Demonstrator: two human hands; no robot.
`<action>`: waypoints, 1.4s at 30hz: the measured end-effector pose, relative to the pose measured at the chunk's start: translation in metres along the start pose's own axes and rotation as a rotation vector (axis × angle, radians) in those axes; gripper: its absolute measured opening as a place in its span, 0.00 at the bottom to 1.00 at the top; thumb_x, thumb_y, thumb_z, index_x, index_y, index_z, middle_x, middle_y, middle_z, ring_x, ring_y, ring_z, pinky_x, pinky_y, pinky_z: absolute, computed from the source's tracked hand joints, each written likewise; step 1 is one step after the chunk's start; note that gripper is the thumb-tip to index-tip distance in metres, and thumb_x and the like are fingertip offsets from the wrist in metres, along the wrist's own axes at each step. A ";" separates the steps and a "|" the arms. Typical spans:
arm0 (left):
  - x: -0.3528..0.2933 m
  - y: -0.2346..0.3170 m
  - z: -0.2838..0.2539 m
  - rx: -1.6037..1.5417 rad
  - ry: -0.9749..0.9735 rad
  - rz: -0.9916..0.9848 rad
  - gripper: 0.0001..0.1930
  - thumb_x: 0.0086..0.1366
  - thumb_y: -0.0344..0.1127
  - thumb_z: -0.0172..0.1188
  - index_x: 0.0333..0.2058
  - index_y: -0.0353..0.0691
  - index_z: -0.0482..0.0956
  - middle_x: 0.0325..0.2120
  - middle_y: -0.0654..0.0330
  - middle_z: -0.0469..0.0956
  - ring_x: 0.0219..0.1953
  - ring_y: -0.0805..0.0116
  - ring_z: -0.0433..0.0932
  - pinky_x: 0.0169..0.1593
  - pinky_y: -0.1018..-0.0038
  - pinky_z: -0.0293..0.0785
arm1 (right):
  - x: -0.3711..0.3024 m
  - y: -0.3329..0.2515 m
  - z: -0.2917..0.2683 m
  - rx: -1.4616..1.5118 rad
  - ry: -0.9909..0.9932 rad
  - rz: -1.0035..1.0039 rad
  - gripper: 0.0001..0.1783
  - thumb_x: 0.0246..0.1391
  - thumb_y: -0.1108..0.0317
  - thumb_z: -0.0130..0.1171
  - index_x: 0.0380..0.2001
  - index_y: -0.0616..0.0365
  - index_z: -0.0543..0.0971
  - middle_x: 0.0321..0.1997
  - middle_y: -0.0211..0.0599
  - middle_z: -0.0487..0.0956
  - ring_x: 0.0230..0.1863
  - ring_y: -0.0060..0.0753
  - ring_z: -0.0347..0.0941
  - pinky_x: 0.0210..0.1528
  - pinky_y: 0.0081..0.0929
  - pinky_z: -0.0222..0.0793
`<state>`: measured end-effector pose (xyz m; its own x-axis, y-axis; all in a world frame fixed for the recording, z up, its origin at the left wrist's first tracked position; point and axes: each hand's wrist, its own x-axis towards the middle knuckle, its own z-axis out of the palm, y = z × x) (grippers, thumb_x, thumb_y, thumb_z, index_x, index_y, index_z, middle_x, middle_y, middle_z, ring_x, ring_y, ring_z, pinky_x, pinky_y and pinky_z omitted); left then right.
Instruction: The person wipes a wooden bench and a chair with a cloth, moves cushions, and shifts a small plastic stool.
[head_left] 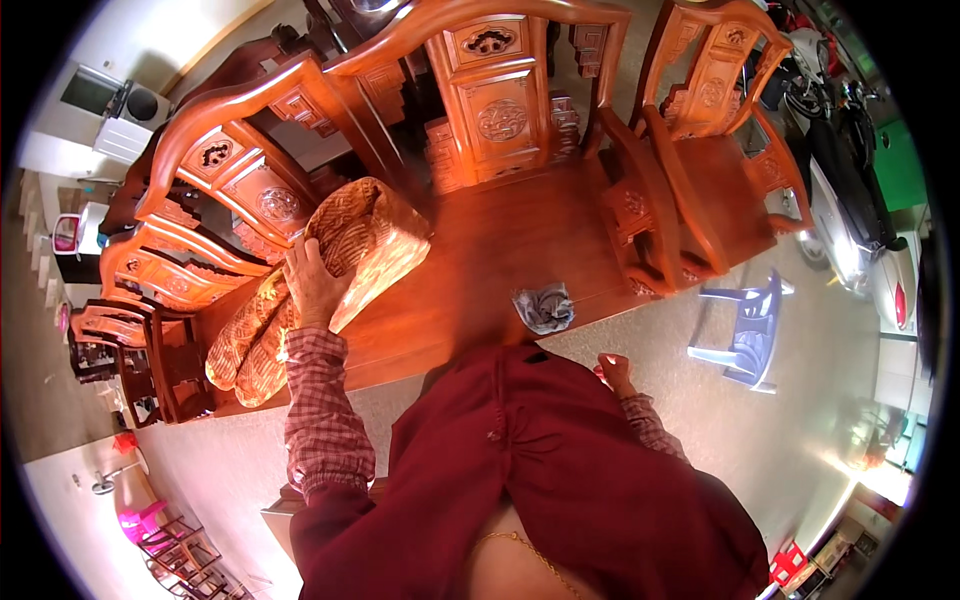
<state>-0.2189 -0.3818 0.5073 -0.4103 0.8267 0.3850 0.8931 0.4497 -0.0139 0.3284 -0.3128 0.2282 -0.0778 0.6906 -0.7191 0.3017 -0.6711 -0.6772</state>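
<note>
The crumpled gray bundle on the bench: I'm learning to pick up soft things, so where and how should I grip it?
Probably by the bunched middle of the gray bundle, pinched from above, coming from the person's side: it lies near the front edge of the bench, and its folds should give fingers purchase. The right hand is nearer than the left hand.

The bare middle of the bench (530, 235) is lying open! Around that gap, the patterned cushion (388, 252) is blocking nine o'clock, the carved backrest (495, 100) is walling off twelve, an armrest (632, 206) is barring three, and a crumpled grey bundle (546, 308) is obstructing five.
</note>
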 end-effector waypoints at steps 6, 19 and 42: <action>0.001 -0.004 0.006 -0.012 0.010 0.005 0.34 0.38 0.45 0.72 0.42 0.36 0.65 0.47 0.50 0.65 0.49 0.50 0.63 0.52 0.56 0.60 | 0.002 0.006 0.001 0.008 0.004 0.002 0.16 0.51 0.60 0.59 0.36 0.63 0.77 0.24 0.40 0.79 0.22 0.31 0.75 0.25 0.29 0.73; 0.001 -0.001 0.003 -0.007 -0.021 -0.022 0.34 0.40 0.47 0.71 0.42 0.36 0.65 0.47 0.49 0.64 0.50 0.49 0.62 0.51 0.54 0.60 | 0.005 0.002 0.000 -0.018 0.009 0.020 0.16 0.51 0.62 0.59 0.37 0.63 0.77 0.25 0.43 0.79 0.22 0.33 0.75 0.25 0.29 0.74; 0.000 0.005 -0.003 0.009 -0.025 -0.023 0.34 0.40 0.48 0.71 0.41 0.36 0.64 0.48 0.49 0.65 0.50 0.49 0.62 0.52 0.54 0.59 | -0.002 -0.005 -0.007 0.001 0.011 -0.011 0.13 0.50 0.65 0.55 0.32 0.66 0.79 0.21 0.44 0.78 0.18 0.34 0.75 0.21 0.26 0.74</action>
<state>-0.2141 -0.3807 0.5097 -0.4354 0.8241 0.3624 0.8816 0.4717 -0.0135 0.3333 -0.3094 0.2343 -0.0709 0.7004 -0.7102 0.2998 -0.6641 -0.6849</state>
